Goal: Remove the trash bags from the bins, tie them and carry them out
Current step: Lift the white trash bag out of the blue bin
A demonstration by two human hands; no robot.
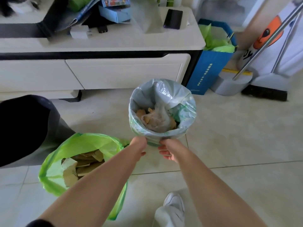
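A small round bin lined with a pale grey-green trash bag [165,94] stands on the tiled floor, holding paper scraps and a crumpled clear bag. My left hand [139,145] and my right hand [167,151] both grip the bag's folded-over edge at the near side of the bin's rim. A bright green trash bag [78,145] full of cardboard pieces sits open on the floor to the left, under my left forearm.
A white TV cabinet [114,69] with a phone [173,18] and boxes runs behind the bin. A blue paper bag [208,69] with green plastic, a mop bucket [232,84] and a broom stand at the right. A dark bin [24,128] is at the left. My shoe [173,203] is below.
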